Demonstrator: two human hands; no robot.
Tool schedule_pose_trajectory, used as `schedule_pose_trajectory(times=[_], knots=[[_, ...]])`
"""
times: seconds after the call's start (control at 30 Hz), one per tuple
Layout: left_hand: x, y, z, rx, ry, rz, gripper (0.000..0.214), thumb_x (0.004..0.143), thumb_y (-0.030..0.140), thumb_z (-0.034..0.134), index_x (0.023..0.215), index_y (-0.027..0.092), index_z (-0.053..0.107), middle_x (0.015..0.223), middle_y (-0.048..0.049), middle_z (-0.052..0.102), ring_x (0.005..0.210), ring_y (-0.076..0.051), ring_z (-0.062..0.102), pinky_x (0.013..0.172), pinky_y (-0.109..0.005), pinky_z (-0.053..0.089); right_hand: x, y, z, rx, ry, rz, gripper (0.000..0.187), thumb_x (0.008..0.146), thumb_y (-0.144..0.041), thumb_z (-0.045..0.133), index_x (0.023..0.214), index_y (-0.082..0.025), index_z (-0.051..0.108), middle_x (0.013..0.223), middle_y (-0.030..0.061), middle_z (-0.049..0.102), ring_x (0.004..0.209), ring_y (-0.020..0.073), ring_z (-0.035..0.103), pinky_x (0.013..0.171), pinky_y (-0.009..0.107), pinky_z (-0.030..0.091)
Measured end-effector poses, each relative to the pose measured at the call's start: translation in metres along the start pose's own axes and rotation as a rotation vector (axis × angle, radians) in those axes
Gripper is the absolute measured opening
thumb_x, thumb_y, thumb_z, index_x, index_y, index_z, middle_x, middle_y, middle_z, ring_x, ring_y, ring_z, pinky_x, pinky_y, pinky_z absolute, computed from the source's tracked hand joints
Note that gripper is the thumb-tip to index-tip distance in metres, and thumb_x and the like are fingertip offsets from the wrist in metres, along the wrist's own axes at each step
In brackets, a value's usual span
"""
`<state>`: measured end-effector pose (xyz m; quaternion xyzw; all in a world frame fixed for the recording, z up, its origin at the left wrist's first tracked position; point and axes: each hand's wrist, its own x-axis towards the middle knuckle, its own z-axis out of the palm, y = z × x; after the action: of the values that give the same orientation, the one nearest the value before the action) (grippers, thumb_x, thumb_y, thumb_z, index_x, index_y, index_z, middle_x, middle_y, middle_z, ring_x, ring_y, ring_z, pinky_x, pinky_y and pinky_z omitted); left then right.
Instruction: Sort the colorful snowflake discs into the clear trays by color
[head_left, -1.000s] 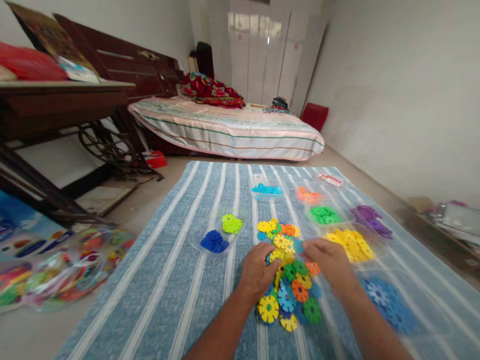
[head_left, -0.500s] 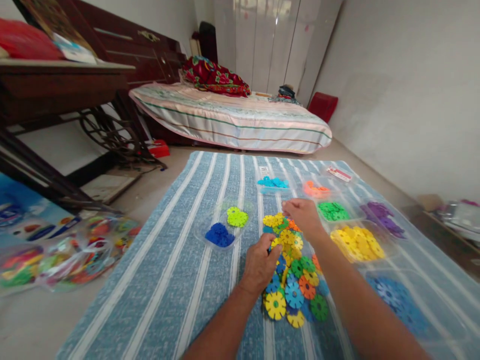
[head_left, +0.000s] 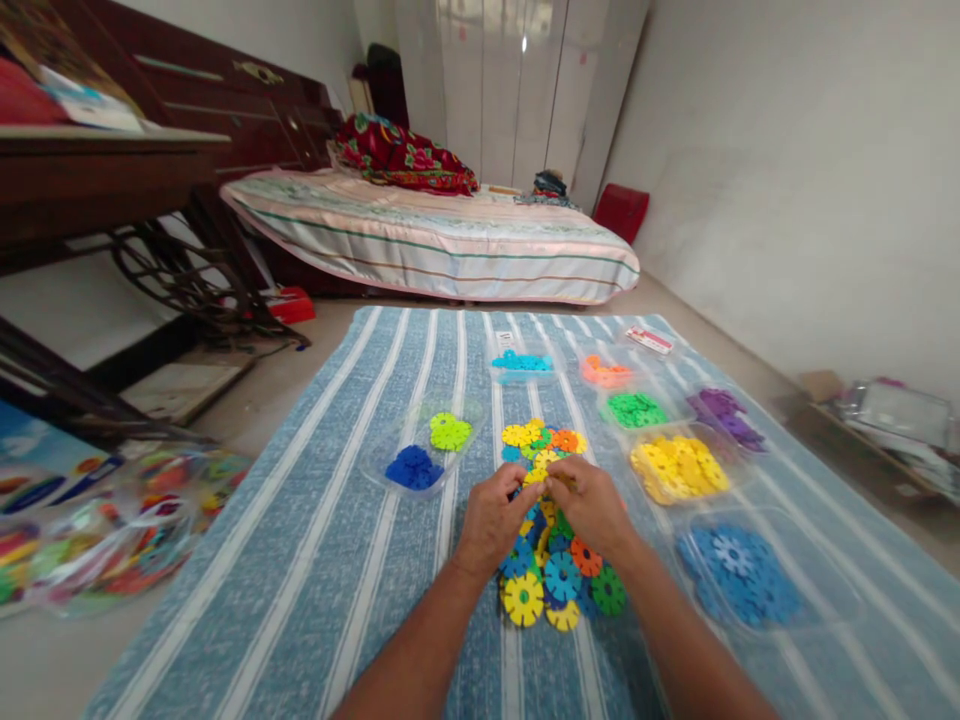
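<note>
The mixed pile of notched plastic discs (head_left: pixel 562 577) lies about midway between the left and right edges of the surface (head_left: pixel 315 520), yellow, blue, green and orange overlapping in a loose heap. The discs are flat, round and slotted around the rim, some with a hole at the centre. Colour by colour, the sorting looks well along, though this heap is clearly left to do.

Over its far half, the left hand (head_left: pixel 495 515) and right hand (head_left: pixel 589 500) nearly meet, fingertips drawn narrow; whether either pinches a disc I cannot tell.

Toward the left edge sit dark blue pieces (head_left: pixel 414 468) and lime pieces (head_left: pixel 450 432). Toward the right edge, clear containers hold blue pieces (head_left: pixel 739 575), yellow pieces (head_left: pixel 679 465) and green pieces (head_left: pixel 636 410), with purple pieces (head_left: pixel 726 418) just beyond. Nearer the far edge are light blue pieces (head_left: pixel 523 362) and orange pieces (head_left: pixel 606 372); the lime and orange groups look smallest. Past that edge stands a bed (head_left: pixel 450 250).
</note>
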<state>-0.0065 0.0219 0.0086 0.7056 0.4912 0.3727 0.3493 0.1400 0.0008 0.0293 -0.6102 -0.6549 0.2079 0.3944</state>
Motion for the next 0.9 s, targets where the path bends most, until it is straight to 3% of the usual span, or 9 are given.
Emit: schedule_pose_trajectory(times=[0.17, 0.37, 0.43, 0.53, 0.7, 0.9], knots=[[-0.001, 0.004, -0.001, -0.031, 0.003, 0.001, 0.024, 0.081, 0.039, 0.049, 0.071, 0.018, 0.056, 0.059, 0.0041, 0.054, 0.056, -0.01, 0.05, 0.056, -0.021, 0.038, -0.007, 0.001, -0.032, -0.031, 0.079, 0.07, 0.018, 0.076, -0.03, 0.049, 0.072, -0.021, 0.065, 0.076, 0.0011, 0.067, 0.075, 0.0176, 0.061, 0.071, 0.029, 0.046], [-0.001, 0.002, 0.0, -0.048, 0.002, -0.013, 0.013, 0.075, 0.03, 0.052, 0.078, 0.019, 0.058, 0.056, 0.0055, 0.054, 0.052, -0.01, 0.049, 0.056, -0.021, 0.038, -0.019, 0.024, -0.098, -0.433, 0.574, 0.134, 0.033, 0.075, -0.044, 0.05, 0.08, -0.016, 0.067, 0.086, 0.0108, 0.068, 0.081, 0.0251, 0.061, 0.075, 0.038, 0.045], [-0.001, 0.002, 0.0, -0.069, -0.001, -0.028, 0.013, 0.074, 0.029, 0.052, 0.078, 0.019, 0.058, 0.055, 0.006, 0.052, 0.051, -0.009, 0.047, 0.055, -0.02, 0.038, -0.026, 0.026, -0.104, -0.501, 0.614, 0.095, 0.034, 0.076, -0.044, 0.049, 0.083, -0.015, 0.067, 0.086, 0.0115, 0.068, 0.081, 0.0256, 0.061, 0.077, 0.039, 0.045], [0.0, 0.003, 0.0, -0.111, -0.001, -0.063, 0.014, 0.074, 0.03, 0.053, 0.077, 0.018, 0.058, 0.053, 0.0068, 0.05, 0.049, -0.008, 0.045, 0.052, -0.02, 0.037, -0.035, 0.018, -0.087, -0.411, 0.47, 0.003, 0.027, 0.079, -0.039, 0.048, 0.08, -0.018, 0.065, 0.082, 0.0076, 0.068, 0.079, 0.0215, 0.061, 0.077, 0.035, 0.046], [0.0, 0.006, -0.002, -0.146, 0.0, -0.108, 0.018, 0.074, 0.034, 0.056, 0.077, 0.017, 0.059, 0.05, 0.0075, 0.048, 0.047, -0.008, 0.044, 0.049, -0.02, 0.036, -0.039, 0.004, -0.034, -0.277, 0.156, -0.081, 0.017, 0.082, -0.027, 0.047, 0.08, -0.021, 0.063, 0.082, 0.0052, 0.065, 0.081, 0.0188, 0.057, 0.077, 0.032, 0.044], [0.001, 0.008, -0.004, -0.167, -0.046, -0.065, 0.018, 0.076, 0.034, 0.055, 0.079, 0.017, 0.06, 0.059, 0.0049, 0.059, 0.055, -0.01, 0.053, 0.056, -0.02, 0.042, -0.024, -0.003, 0.001, -0.229, 0.055, -0.088, 0.013, 0.079, -0.019, 0.049, 0.076, -0.02, 0.062, 0.081, 0.0056, 0.062, 0.085, 0.0192, 0.054, 0.077, 0.031, 0.042]])
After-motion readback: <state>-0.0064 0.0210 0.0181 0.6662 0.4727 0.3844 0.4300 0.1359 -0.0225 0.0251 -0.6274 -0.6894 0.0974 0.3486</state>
